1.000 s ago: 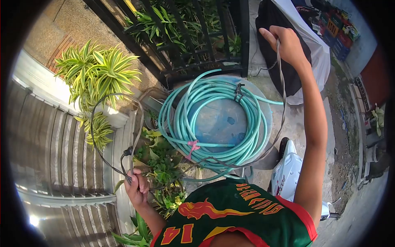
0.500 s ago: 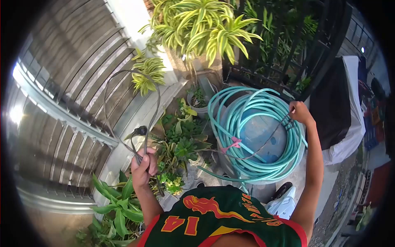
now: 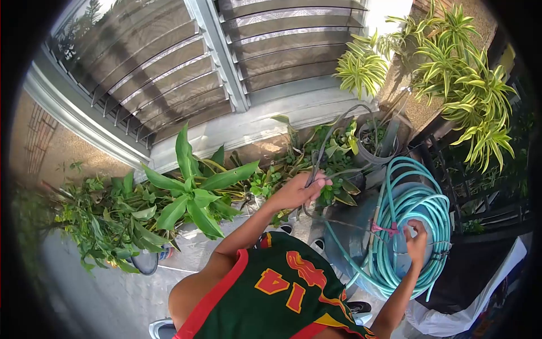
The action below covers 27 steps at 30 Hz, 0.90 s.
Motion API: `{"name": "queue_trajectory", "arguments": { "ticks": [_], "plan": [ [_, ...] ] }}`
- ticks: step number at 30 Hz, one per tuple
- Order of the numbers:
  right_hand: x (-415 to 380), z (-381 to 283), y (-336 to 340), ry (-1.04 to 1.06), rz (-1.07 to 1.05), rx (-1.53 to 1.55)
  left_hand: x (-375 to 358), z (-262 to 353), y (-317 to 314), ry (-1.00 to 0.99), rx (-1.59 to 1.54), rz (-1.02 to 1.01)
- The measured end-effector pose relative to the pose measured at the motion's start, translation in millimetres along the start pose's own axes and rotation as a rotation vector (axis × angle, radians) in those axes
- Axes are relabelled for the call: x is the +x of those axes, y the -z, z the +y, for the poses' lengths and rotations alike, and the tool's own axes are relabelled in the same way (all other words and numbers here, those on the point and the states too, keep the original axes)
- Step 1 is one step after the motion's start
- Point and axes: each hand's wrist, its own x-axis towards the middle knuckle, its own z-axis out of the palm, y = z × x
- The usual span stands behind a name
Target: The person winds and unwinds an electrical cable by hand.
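Note:
My left hand point(image 3: 302, 191) is closed around a looped dark cable point(image 3: 323, 148), in front of the plants below the window. The loop rises from my fingers toward a grey pot. A stretch of the cable runs right from my left hand toward the hose. My right hand point(image 3: 416, 240) has its thumb and fingers curled near each other over the middle of a coiled teal hose point(image 3: 443, 214); whether the thin cable lies between them is too small to tell. A pink tie point(image 3: 385, 229) is around part of the hose, which rests on a round blue lid point(image 3: 400, 247).
Louvered windows point(image 3: 293, 42) stand ahead with a white sill. Broad-leaved plants point(image 3: 192, 195) grow at the left, and a grey pot point(image 3: 377, 148) sits near the wall corner. Variegated plants point(image 3: 451, 73) and a black fence are at the right, above a dark and white cover point(image 3: 468, 277).
The view has turned left, so the hose and plants appear farther right. My right hand has moved from the hose's outer edge to over its middle. My left hand still holds the cable.

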Motion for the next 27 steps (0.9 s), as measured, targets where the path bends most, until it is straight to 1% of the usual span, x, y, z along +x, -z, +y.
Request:
{"name": "queue_trajectory", "arguments": {
  "ticks": [2, 4, 6, 8, 9, 11, 15, 18, 19, 22, 23, 25, 26, 27],
  "plan": [
    [-4, -61, -29, -0.097, -0.171, 0.219, 3, -10, 0, -0.011, -0.048, -0.021],
    [-9, -86, -66, -0.01, -0.265, 0.256, 7, -19, -5, -0.015, -0.078, -0.046],
    [-16, -119, -90, 0.119, -0.299, 0.088, 15, -20, -4, -0.001, -0.024, -0.061],
    [-20, -133, -109, 0.201, -0.335, -0.059, 29, -25, 1, 0.035, -0.034, -0.075],
    [-26, -130, -117, 0.157, -0.318, -0.117, 37, -30, 6, 0.051, -0.053, -0.069],
    [-28, -123, -137, 0.121, -0.306, -0.218, 55, -44, 19, 0.047, 0.09, -0.093],
    [-37, -107, -156, 0.051, -0.231, -0.378, 82, -76, 39, 0.038, 0.376, -0.072],
    [-52, -91, -171, -0.015, -0.204, -0.468, 91, -77, 24, 0.119, 0.188, -0.152],
    [-57, -88, -175, -0.062, -0.195, -0.446, 93, -74, 15, 0.151, 0.072, -0.176],
    [-74, -66, -192, -0.134, -0.208, -0.445, 99, -59, -17, 0.087, -0.07, -0.212],
    [-77, -61, -195, -0.162, -0.197, -0.436, 103, -49, -28, 0.055, 0.015, -0.269],
    [-84, -56, -205, -0.214, -0.178, -0.408, 116, -34, -52, -0.326, 0.35, -0.349],
    [-86, -55, -209, -0.205, -0.135, -0.405, 120, -13, -66, -0.526, 0.51, -0.373],
    [-88, -54, -215, -0.194, -0.093, -0.402, 120, 11, -83, -0.36, 0.705, -0.47]
  ]
}}
